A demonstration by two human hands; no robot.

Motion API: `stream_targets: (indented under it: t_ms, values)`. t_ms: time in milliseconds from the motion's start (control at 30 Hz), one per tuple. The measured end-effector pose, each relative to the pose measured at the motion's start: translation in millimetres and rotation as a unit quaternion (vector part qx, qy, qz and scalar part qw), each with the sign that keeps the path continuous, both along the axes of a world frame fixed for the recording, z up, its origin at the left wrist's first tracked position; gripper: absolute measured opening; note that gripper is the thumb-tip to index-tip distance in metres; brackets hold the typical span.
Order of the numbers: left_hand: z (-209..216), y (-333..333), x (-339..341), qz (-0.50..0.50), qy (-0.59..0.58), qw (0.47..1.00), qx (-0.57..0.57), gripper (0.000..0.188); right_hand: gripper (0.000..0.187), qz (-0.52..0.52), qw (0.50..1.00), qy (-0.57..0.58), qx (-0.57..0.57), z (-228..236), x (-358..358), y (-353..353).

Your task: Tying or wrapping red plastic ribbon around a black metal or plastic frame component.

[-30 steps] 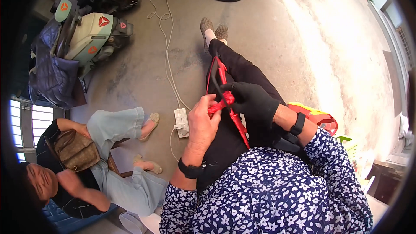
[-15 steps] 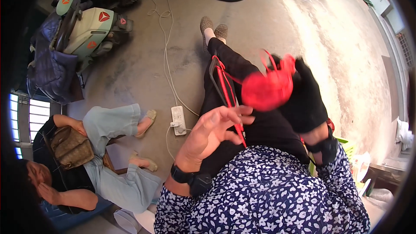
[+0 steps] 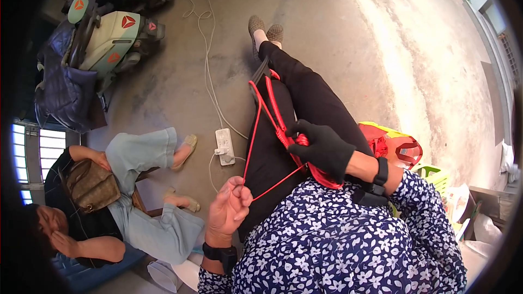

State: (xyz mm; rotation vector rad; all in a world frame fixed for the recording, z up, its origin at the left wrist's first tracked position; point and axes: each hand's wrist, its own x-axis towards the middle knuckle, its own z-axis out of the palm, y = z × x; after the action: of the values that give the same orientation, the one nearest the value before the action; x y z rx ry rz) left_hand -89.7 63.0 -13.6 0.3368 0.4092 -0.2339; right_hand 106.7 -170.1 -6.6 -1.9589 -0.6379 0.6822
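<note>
My bare left hand (image 3: 230,211) is closed in a pinch on a thin red cord (image 3: 252,147). From those fingers one stretch of cord runs up to the far end of a dark, narrow frame (image 3: 263,68) on my thighs, and another crosses to below my right hand. My right hand (image 3: 326,149), in a black glove, is closed at the frame's near part, where red cord is wound round one side. A looped bundle of red cord (image 3: 325,178) hangs beneath the glove against my lap. The glove hides part of the frame and winding.
At my right stand a red and yellow bag (image 3: 403,149) and a green plastic basket (image 3: 433,176). A white power strip (image 3: 224,147) with cables lies left of my legs. A seated person (image 3: 87,212) with a brown handbag is at left, below a parked scooter (image 3: 117,32).
My right hand has come down and left to the frame with the cord bundle, now under it. My left hand has dropped nearer my body, its fingers closing on the cord, which is pulled taut.
</note>
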Motion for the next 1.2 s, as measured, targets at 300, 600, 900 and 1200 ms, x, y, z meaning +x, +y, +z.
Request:
stream_targets:
  t_ms: [300, 600, 900, 1200]
  values:
    - [27, 37, 99, -0.052, -0.03, 0.827, 0.559, 0.061, 0.048, -0.001, 0.999, -0.033, -0.025, 3, 2, 29]
    - [215, 175, 186, 0.329, -0.078, 0.69, 0.64, 0.088, 0.02, -0.076, 0.96, 0.243, 0.116, 0, -10, -8]
    - [260, 189, 139, 0.258, -0.086, 0.672, 0.689, 0.052, 0.05, -0.037, 0.993, 0.074, 0.082, -17, 0, 6]
    - [31, 3, 151, -0.07, -0.1, 0.859, 0.497, 0.07, 0.039, -0.036, 0.994, 0.105, 0.015, -4, -3, 11]
